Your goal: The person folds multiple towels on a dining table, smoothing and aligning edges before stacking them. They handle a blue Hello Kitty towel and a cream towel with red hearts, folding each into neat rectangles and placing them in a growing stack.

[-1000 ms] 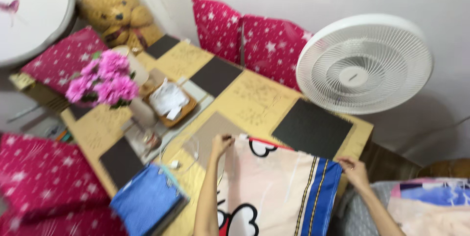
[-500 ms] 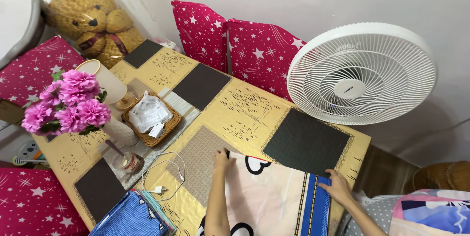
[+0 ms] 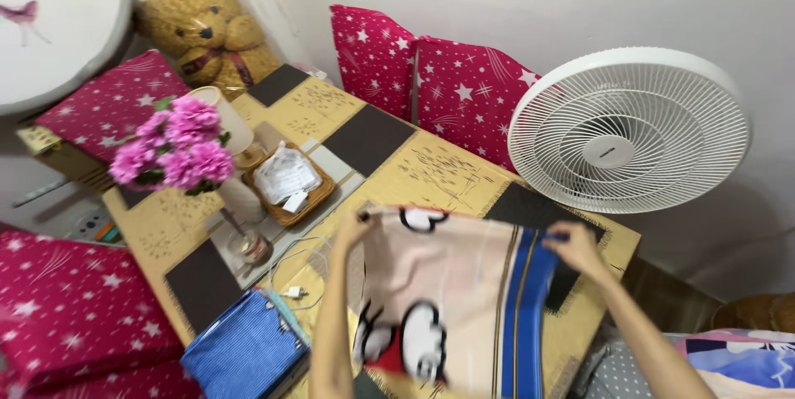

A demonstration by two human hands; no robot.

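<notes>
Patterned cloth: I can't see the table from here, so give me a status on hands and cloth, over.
Left hand and right hand each grip a top corner. Patterned cloth lifted above the table, hanging. White charger cable lies beside it.

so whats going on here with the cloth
A person holds up a printed cloth by its top corners, left hand on one, right hand on the other, so it hangs over the low table. Near the left arm lie a folded blue cloth and a white charger cable. A white fan stands beyond the right hand.
</notes>
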